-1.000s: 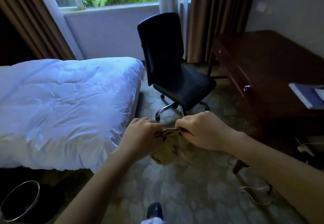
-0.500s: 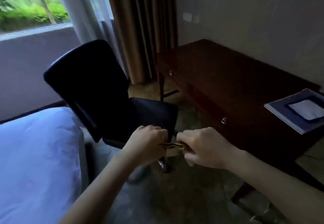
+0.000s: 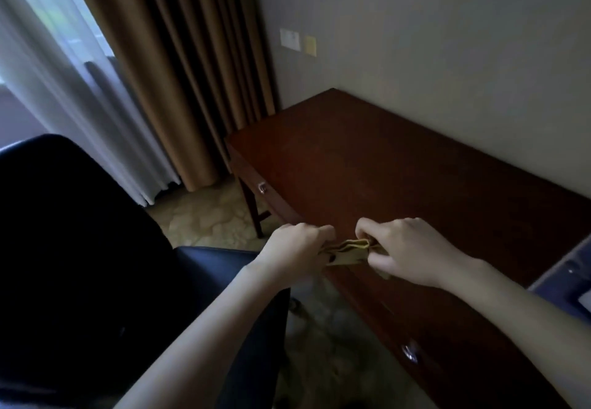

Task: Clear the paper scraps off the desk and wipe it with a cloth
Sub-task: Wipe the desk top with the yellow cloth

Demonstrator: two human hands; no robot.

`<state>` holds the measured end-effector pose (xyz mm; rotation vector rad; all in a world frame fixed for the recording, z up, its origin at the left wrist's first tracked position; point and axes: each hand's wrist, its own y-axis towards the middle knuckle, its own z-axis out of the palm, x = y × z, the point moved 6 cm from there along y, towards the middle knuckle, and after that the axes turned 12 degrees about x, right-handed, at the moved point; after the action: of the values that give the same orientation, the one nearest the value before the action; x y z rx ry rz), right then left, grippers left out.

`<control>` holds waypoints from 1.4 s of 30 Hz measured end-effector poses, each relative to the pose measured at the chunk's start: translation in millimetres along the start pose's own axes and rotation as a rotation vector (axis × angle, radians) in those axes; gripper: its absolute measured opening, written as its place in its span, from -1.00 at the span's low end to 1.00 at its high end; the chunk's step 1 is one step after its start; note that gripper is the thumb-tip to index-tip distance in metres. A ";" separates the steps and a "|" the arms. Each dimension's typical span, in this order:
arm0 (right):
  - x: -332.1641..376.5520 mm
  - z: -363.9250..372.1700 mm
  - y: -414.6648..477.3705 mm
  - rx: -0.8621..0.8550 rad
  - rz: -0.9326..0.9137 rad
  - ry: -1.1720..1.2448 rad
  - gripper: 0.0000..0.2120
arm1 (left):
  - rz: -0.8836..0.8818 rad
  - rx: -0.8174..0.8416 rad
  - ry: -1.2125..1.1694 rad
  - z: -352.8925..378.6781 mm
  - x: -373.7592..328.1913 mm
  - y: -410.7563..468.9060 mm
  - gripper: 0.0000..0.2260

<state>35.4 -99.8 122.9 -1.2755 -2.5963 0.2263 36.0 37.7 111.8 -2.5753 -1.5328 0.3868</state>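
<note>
Head view. The left hand [image 3: 297,248] and the right hand [image 3: 412,248] each grip one end of a folded yellow-tan cloth [image 3: 351,247], fingers curled round it, knuckles up. The cloth spans the short gap between them, with several layers showing along its top edge. It is held over the front edge of the desk [image 3: 383,168], just off frame centre toward 5 o'clock. Whether it touches the wood cannot be told.

Judgement: the cloth is light, soft and limp. It will sag or unfold wherever it is unsupported, it is not fragile, and it is unlikely to slip from a pinch. For wiping it is better taken as a folded pad under one palm than by its ends.

The dark polished desk top runs from 12 toward 3 o'clock. A black chair [image 3: 80,248] stands at 8 o'clock, near the desk front. A brown curtain [image 3: 179,72] hangs at 11 o'clock. A blue item [image 3: 569,280] lies on the desk at 4 o'clock, cut by the frame edge.
</note>
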 end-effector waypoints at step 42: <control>-211.1 5.1 480.3 -0.861 0.435 0.360 -0.80 | 0.614 -0.325 -0.107 -47.5 387.6 463.9 -0.92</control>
<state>522.1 24.0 -28.9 -1.8974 -2.0978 -1.0538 617.9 156.2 -10.6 -3.3066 -0.8429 0.3540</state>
